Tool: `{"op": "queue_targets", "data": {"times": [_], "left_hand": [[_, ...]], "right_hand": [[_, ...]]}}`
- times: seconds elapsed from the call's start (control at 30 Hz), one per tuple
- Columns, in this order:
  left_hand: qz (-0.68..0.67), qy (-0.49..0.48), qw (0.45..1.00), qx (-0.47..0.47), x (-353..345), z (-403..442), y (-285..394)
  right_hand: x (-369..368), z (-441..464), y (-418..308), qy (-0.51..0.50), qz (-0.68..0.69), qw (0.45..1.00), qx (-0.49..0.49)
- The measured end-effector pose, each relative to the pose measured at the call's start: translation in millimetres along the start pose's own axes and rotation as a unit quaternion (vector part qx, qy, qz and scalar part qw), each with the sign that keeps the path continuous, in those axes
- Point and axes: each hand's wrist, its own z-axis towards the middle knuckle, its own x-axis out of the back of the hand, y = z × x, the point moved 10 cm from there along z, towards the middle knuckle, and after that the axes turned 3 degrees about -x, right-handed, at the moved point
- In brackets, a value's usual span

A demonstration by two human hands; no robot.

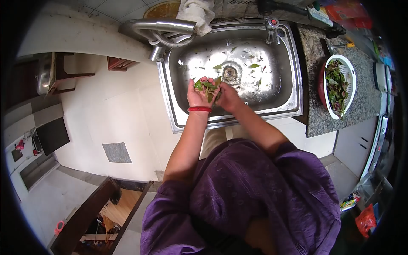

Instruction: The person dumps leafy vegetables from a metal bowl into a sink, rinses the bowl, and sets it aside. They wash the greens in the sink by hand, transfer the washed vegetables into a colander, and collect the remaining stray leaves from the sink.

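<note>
My left hand (198,98), with a red bangle (199,109) at the wrist, is turned palm up over the near side of the sink (168,91). Its fingers curl around a small bunch of leafy greens (208,88), green with some purplish stems. Close against it, my right hand (228,97) has its fingers closed at the right edge of the bunch, touching the leaves. Loose leaves (254,66) and bits lie scattered over the wet sink bottom around the drain (230,73).
A large metal faucet (170,27) reaches over the sink's left corner, and a small tap (273,29) stands at the back right. On the granite counter (316,119), a white colander (352,91) holds more greens (336,87). A cloth (197,15) hangs behind the faucet.
</note>
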Motion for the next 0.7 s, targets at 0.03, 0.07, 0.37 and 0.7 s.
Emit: {"op": "queue_targets", "data": {"times": [0.03,0.07,0.37,0.7], "left_hand": [[-0.013,-0.022,1.000,0.006,-7.1,-0.4,-3.7],[-0.016,-0.036,0.999,0.011,-12.9,-2.7,-6.0],[0.085,-0.045,0.986,-0.136,-23.1,-9.4,20.7],[0.668,-0.111,0.587,-0.443,-91.2,-58.9,17.0]], "right_hand": [[-1.5,4.6,6.0,-0.010,0.046,0.999,0.001],[-0.2,7.7,11.3,-0.019,0.093,0.996,0.001],[-7.4,-5.7,-11.0,0.000,0.056,0.998,0.033],[-44.9,-24.5,-19.3,0.007,0.079,0.989,0.121]]}}
